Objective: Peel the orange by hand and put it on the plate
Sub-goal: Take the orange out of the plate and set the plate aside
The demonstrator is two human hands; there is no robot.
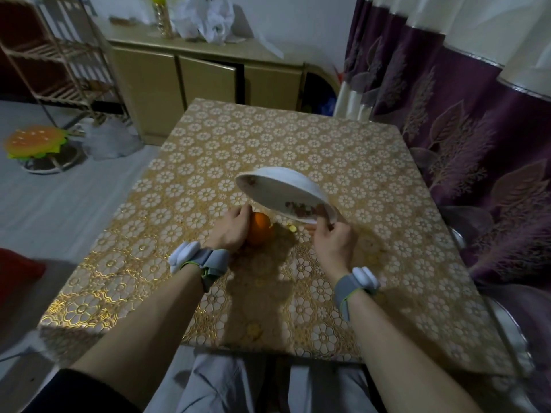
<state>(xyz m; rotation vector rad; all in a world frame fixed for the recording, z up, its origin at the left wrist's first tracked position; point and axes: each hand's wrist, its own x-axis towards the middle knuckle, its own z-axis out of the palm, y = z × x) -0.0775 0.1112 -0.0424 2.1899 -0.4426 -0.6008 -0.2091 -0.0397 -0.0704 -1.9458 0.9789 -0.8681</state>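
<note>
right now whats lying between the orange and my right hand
In the head view, one small yellowish scrap, possibly peel, lies on the tablecloth between the orange and the right hand, below the tilted plate.

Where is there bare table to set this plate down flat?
Bare cloth: beyond the plate to the table's far edge, and left of the left hand. Crowded: the middle, with the orange in that hand, a peel scrap, and the right hand.

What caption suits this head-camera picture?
Left hand holds the orange on the table; right hand lifts the tilted white plate.
</note>
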